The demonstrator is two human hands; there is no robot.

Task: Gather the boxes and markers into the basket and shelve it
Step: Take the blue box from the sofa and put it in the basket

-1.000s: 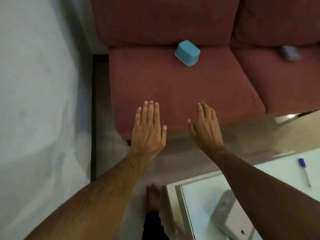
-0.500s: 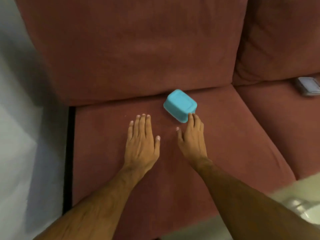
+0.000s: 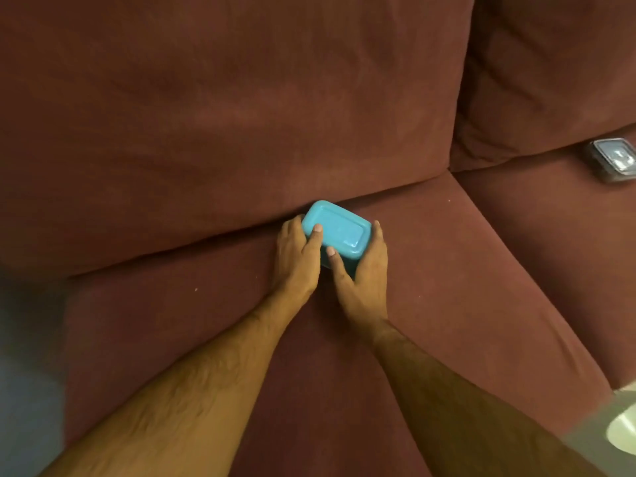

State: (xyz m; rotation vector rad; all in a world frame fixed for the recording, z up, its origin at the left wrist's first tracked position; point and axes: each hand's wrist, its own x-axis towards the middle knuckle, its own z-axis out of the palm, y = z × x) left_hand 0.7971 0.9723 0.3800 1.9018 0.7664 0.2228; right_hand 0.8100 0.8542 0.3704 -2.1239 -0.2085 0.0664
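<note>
A small blue box (image 3: 340,230) lies upside down on the dark red sofa seat, against the back cushion. My left hand (image 3: 296,258) clasps its left side with the thumb on top. My right hand (image 3: 363,270) clasps its right side, thumb against the near face. A grey box with a clear lid (image 3: 614,160) rests on the neighbouring seat cushion at the far right. No basket or marker is in view.
The sofa (image 3: 447,304) fills most of the view, back cushions upright behind the seats. A pale wall strip (image 3: 24,390) shows at the lower left. A pale table corner (image 3: 623,428) shows at the lower right.
I have leaned in over the sofa. Both hands moved forward from the open seat and closed around the blue box, one on each side.
</note>
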